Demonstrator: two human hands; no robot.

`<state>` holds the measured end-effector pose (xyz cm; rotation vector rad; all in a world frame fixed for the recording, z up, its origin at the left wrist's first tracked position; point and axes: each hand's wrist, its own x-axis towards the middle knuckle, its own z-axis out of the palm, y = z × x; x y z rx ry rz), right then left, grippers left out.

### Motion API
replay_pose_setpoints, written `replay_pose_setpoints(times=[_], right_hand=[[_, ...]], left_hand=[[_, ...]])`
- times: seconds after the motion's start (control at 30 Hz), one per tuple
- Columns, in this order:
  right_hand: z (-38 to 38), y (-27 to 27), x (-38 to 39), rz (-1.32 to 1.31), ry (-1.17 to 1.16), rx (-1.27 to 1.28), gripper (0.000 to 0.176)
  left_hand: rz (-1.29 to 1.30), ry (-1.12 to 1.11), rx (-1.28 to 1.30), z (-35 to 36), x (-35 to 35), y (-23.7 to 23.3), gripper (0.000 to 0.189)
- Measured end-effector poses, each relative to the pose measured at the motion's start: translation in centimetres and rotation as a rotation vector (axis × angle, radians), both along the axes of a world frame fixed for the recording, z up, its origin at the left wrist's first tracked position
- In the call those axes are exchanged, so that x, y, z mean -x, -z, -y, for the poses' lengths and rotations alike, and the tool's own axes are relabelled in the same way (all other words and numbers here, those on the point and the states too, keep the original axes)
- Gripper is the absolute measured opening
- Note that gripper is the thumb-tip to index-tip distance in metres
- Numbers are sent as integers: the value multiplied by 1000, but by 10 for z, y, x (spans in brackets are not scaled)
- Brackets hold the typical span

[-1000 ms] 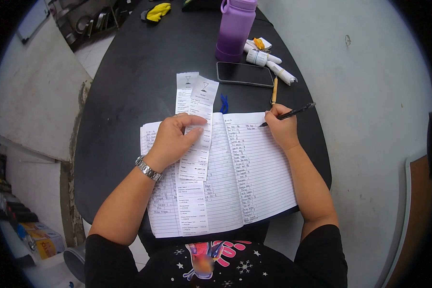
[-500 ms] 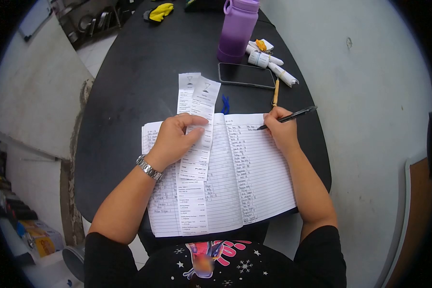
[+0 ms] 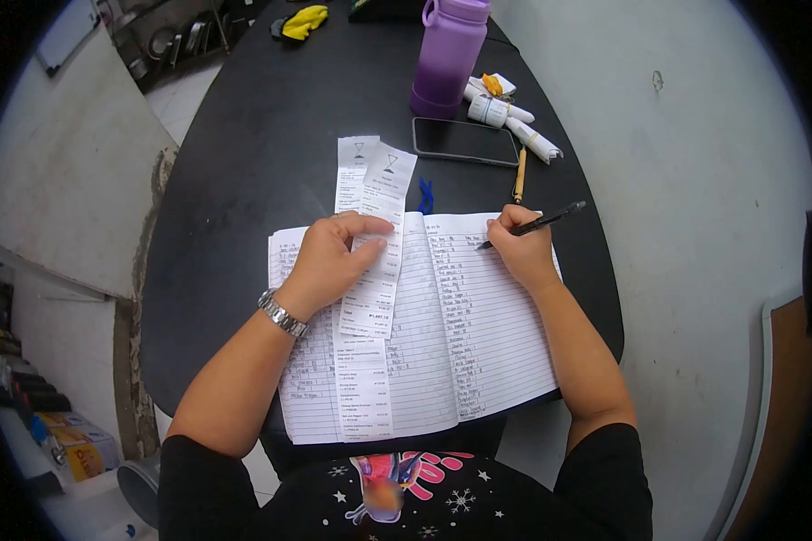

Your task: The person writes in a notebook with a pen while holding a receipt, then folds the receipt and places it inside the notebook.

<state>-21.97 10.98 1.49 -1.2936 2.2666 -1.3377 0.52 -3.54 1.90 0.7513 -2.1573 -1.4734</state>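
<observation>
The open notebook (image 3: 510, 343) lay on the near part of the dark table (image 3: 262, 135), handwriting on both its pages. Long printed receipts (image 3: 363, 383) overlapped on its left page, their far ends reaching past its far edge. The left hand (image 3: 338, 261) rested part-open on them, thumb and forefinger slightly parted and touching the upper one; whether it pinched the paper could not be told. The right hand (image 3: 525, 252) was closed around a black pen (image 3: 555, 218), its tip at the far part of the right page. A metal-banded watch (image 3: 282, 314) circled the left wrist.

Just beyond the notebook lay a blue cord-like item (image 3: 425, 194) and, to its right, a slim tan stick (image 3: 519, 176). Farther off were a dark phone (image 3: 465, 142), white paper rolls (image 3: 489, 110) to its right and an upright purple bottle (image 3: 447, 63). A yellow-and-black item (image 3: 299, 23) lay at the far left.
</observation>
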Motion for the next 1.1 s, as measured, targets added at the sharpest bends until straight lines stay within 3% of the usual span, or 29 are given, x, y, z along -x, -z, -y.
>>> replay_pose_setpoints(times=[1.1], right_hand=[[0, 2, 3, -34, -3, 29, 25]], left_hand=[[-17, -6, 11, -1, 0, 1, 21]])
